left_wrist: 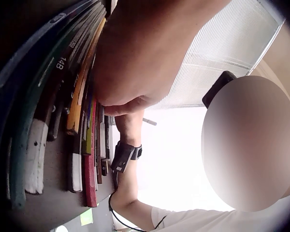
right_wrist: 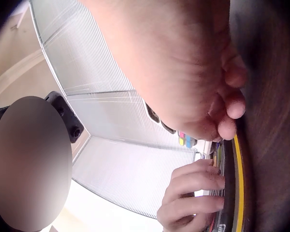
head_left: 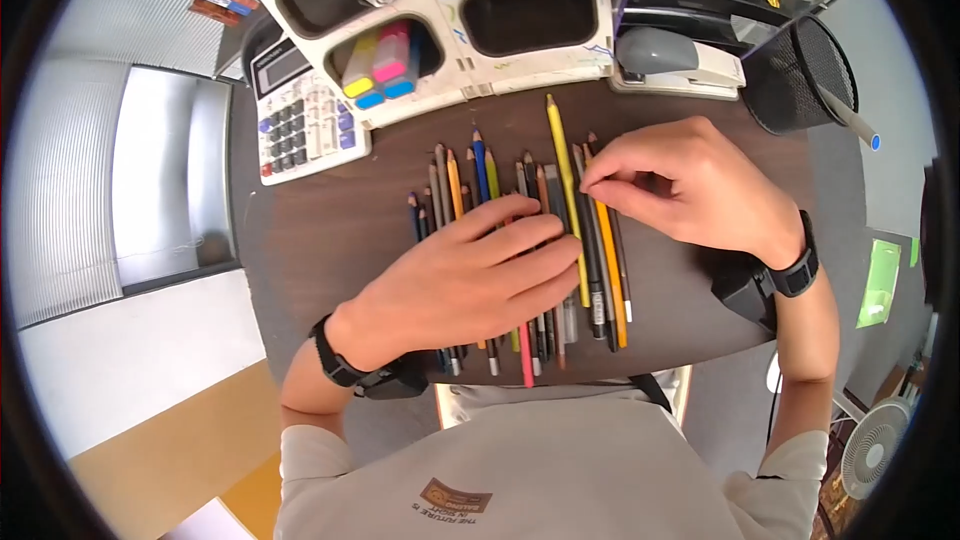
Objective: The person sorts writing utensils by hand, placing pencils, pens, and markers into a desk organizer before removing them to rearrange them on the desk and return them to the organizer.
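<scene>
Many pencils lie side by side on the dark desk in the head view, a blue pencil (head_left: 480, 155) and a pink pencil (head_left: 527, 360) among them. My left hand (head_left: 470, 275) rests across the row, fingers spread and relaxed, hiding the middle of several. Thumb and index finger of my right hand (head_left: 700, 180) pinch at the upper part of a black pencil (head_left: 592, 265). Beside it lie a long yellow pencil (head_left: 556, 130), standing out past the others, and an orange pencil (head_left: 612, 280). Close up in the left wrist view is a dark pencil marked 14B (left_wrist: 50, 89).
A white organizer (head_left: 450, 70) with highlighters (head_left: 385, 60) stands at the back. A calculator (head_left: 305, 130) is on the left. A stapler (head_left: 680, 65) and a mesh pen cup (head_left: 800, 75) holding a pen are at the back right. The desk's curved front edge is near my body.
</scene>
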### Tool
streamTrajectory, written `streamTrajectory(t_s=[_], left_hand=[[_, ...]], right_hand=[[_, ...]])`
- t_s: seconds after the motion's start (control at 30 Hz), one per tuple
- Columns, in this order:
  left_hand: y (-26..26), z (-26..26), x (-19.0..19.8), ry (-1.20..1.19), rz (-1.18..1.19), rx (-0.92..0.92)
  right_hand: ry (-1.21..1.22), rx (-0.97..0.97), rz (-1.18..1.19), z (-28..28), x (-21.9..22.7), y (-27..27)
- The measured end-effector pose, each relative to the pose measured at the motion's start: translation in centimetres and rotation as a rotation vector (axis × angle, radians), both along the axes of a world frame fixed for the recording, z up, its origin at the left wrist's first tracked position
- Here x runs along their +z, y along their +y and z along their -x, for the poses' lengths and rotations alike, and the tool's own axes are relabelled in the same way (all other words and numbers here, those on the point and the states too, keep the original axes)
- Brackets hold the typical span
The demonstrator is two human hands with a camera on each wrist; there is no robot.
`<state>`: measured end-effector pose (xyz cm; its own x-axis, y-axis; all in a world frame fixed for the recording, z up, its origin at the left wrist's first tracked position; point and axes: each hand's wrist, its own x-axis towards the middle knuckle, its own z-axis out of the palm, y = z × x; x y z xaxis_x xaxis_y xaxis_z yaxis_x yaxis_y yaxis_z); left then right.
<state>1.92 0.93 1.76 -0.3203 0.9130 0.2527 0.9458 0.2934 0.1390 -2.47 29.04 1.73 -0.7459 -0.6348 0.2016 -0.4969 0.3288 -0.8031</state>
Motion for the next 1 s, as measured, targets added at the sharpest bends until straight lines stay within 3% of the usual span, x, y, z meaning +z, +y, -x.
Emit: streamTrajectory(t_s=[0.37,0.67,1.0], left_hand=[[-0.1,0.2,0.3,-0.053,0.005,-0.033],[-0.1,0.6,1.0,0.003,-0.006,-0.017],[-1.2,1.8,0.6,-0.013,-0.166,0.016]], right_hand=[[0.084,-0.012,-0.001,0.0,0.0,-0.1],[-0.014,-0.017,-0.036,-0.2,1.0,-0.1],[0.032,0.010,-0.022,-0.3,1.2,-0.2]])
